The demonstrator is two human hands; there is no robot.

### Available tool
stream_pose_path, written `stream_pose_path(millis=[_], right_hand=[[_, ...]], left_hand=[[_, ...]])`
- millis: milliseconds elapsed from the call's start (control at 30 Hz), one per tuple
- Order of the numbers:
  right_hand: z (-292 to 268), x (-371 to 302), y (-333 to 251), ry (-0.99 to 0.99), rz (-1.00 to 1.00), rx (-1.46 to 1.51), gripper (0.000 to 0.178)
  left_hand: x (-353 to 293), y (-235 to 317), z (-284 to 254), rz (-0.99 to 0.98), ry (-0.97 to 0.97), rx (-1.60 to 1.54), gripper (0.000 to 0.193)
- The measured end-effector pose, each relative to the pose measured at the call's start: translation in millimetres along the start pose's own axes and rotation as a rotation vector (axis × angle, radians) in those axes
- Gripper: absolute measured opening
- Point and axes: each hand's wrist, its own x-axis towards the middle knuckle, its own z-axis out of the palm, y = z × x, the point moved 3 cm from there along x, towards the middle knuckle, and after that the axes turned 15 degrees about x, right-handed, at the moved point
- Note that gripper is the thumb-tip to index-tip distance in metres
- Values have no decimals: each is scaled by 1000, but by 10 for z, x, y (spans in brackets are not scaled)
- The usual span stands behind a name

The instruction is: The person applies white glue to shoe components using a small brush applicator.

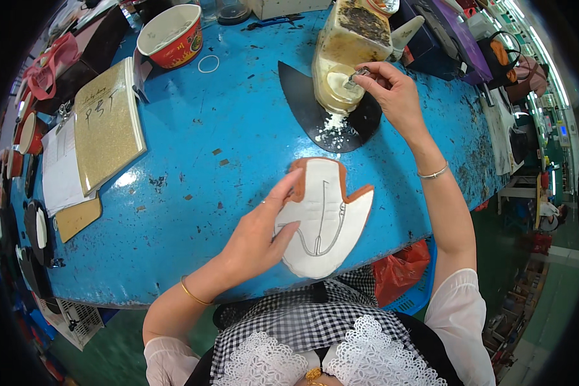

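Observation:
A white shoe-upper piece (328,212) with brown edges and dark line markings lies on the blue table, close to its front edge. My left hand (254,238) is at its left side, fingers spread, the thumb and fingertips over the white surface. My right hand (392,93) is closed in a pinch on a small metal tool (352,82); its lower end is hard to make out. That tool is at the mouth of a yellowish pot (336,103) caked with white glue. Under the pot is a black curved sheet (302,106), spattered with white lumps (333,132).
At the far left stand a red and white paper tub (170,38) and a gold notebook (106,122) on papers. A glue-crusted container (357,29) rises behind the pot, with dark boxes (441,38) to its right. A red plastic bag (402,273) is below the table edge.

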Motion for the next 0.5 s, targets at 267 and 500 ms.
stream_pose_path(millis=[267,500], right_hand=[[2,51,-11,-13,-104,-109,22],[-1,-95,-109,-116,-165,-200,22]], left_hand=[[-28,-1,-40,-18,57,37,81],[-234,209,-144,326,293,641,59]])
